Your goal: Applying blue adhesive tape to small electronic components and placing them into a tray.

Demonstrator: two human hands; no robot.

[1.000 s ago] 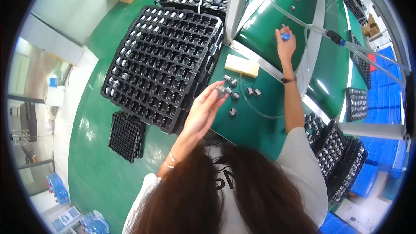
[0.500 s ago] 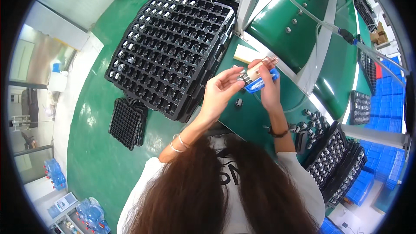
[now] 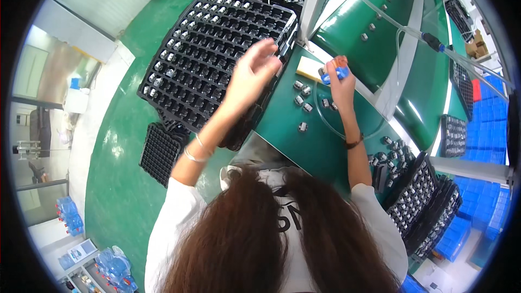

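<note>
Parts (image 3: pixel 171 44) line the tray's (image 3: pixel 217 53) left edge. Your left hand (image 3: pixel 251 76) half-curls over its right, grip unclear; your right hand (image 3: pixel 342 88) clasps something blue (image 3: pixel 341 72).

tray (image 3: pixel 203 57) left of bench (image 3: pixel 323 149) | parts (image 3: pixel 307 107) on bench | block (image 3: pixel 309 68) behind parts

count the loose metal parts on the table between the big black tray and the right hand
7: four metal parts grouped below the yellow block, two close by the right hand, one apart, lower in the picture. The hand may hide more.
</note>
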